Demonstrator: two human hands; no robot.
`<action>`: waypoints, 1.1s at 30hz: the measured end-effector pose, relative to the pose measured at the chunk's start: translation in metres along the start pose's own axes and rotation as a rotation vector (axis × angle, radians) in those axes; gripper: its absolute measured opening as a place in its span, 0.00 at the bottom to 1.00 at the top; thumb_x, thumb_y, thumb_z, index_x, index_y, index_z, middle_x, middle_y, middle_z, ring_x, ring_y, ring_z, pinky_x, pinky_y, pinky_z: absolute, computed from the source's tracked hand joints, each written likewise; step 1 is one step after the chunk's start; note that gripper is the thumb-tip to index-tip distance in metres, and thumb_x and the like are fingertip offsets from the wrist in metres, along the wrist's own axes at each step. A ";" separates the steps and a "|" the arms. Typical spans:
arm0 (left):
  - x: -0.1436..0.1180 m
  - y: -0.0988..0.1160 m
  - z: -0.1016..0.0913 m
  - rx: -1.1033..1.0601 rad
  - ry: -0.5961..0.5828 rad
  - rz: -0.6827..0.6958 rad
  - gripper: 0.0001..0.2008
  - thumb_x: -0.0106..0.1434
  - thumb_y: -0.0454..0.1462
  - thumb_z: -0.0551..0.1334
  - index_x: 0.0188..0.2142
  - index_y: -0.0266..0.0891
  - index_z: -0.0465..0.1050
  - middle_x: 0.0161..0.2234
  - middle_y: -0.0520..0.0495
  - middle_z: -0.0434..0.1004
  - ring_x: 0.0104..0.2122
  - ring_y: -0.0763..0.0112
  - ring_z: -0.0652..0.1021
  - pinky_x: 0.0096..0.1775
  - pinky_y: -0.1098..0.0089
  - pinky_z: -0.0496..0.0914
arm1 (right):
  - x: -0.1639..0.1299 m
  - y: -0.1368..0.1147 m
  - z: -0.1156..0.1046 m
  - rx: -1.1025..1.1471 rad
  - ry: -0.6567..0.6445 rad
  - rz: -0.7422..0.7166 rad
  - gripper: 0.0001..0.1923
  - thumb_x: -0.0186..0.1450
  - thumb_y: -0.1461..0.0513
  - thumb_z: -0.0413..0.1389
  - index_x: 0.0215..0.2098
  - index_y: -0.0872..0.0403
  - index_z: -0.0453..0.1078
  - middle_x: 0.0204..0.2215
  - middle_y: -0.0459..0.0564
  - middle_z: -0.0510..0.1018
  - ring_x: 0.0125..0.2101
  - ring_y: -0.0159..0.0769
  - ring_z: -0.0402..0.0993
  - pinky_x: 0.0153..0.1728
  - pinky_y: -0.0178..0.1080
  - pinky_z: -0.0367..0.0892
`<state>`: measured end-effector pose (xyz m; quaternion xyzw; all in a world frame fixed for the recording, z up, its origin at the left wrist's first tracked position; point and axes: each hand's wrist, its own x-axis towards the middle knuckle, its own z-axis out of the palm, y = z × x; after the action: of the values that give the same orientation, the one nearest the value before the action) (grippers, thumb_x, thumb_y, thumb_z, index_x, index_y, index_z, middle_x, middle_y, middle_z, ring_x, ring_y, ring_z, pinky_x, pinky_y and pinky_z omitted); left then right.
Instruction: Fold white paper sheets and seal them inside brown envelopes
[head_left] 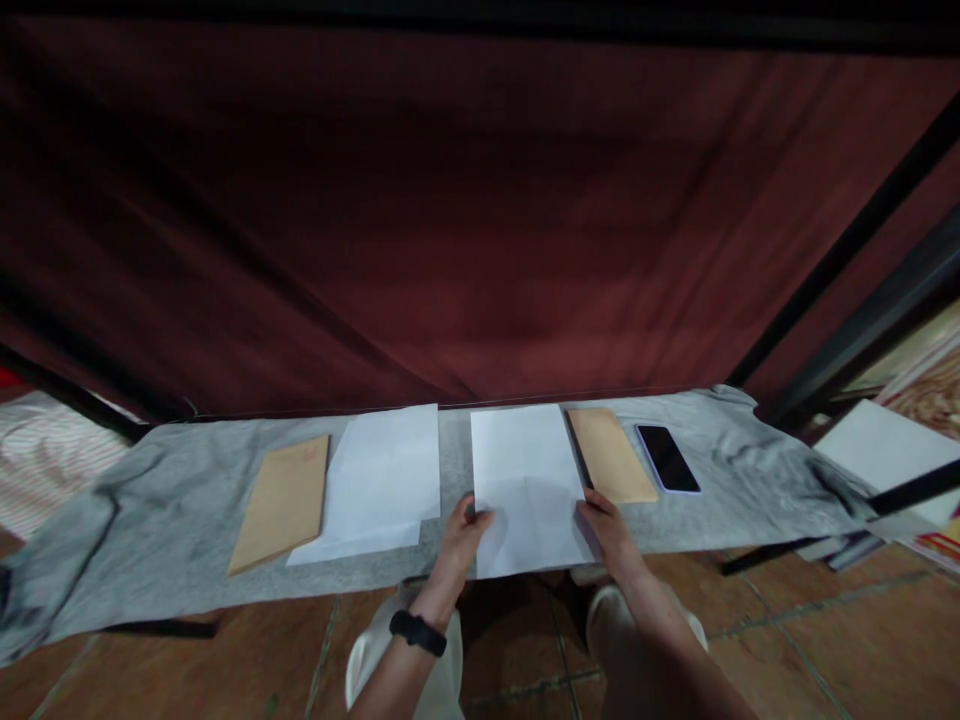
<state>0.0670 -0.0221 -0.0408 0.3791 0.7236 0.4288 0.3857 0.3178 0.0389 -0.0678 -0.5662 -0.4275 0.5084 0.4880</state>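
Observation:
A white sheet of paper [521, 470] lies at the middle of the table, its near end by the front edge. My left hand [463, 532] grips its left edge with thumb on top, a dark band on that wrist. On the opposite edge my right hand [606, 522] holds the sheet between thumb and fingers. Just right of the sheet is a brown envelope [613, 455], partly under or beside it. More white sheets [386, 480] lie to the left, overlapping unevenly. Beyond them rests a stack of brown envelopes [285, 495].
A grey cloth [739, 460] covers the narrow table. To the right of the envelope lies a phone [669, 460] with a dark screen. A dark red curtain [480, 220] hangs behind the table. White boards or books [889, 450] stand at the far right, near a dark metal frame.

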 end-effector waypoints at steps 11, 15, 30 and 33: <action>0.013 0.008 -0.002 0.149 0.061 0.038 0.29 0.57 0.27 0.59 0.60 0.34 0.65 0.27 0.54 0.75 0.30 0.66 0.79 0.37 0.67 0.73 | 0.010 0.004 0.010 -0.344 0.028 -0.241 0.22 0.58 0.58 0.53 0.51 0.53 0.73 0.34 0.50 0.81 0.37 0.43 0.78 0.44 0.43 0.70; 0.009 0.007 -0.004 0.202 0.042 0.035 0.29 0.60 0.27 0.58 0.62 0.32 0.62 0.28 0.52 0.77 0.31 0.65 0.80 0.38 0.65 0.74 | 0.011 0.001 0.014 -0.460 -0.001 -0.322 0.21 0.62 0.63 0.50 0.53 0.52 0.72 0.39 0.52 0.81 0.41 0.43 0.79 0.47 0.42 0.71; -0.018 -0.008 0.056 1.058 0.150 0.711 0.25 0.70 0.33 0.52 0.66 0.39 0.63 0.68 0.43 0.61 0.68 0.54 0.60 0.65 0.50 0.59 | -0.031 0.018 0.066 -1.026 -0.208 -0.884 0.26 0.70 0.70 0.44 0.65 0.58 0.64 0.64 0.58 0.69 0.65 0.43 0.62 0.64 0.50 0.61; -0.012 -0.016 0.057 1.074 0.121 0.673 0.24 0.72 0.38 0.51 0.66 0.41 0.64 0.68 0.44 0.61 0.68 0.55 0.61 0.65 0.51 0.59 | -0.031 0.019 0.065 -1.110 -0.176 -0.868 0.24 0.71 0.67 0.47 0.64 0.57 0.66 0.64 0.57 0.68 0.65 0.44 0.62 0.65 0.50 0.60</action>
<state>0.1194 -0.0197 -0.0717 0.7013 0.6997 0.1248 -0.0555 0.2496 0.0133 -0.0824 -0.4666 -0.8483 0.0187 0.2495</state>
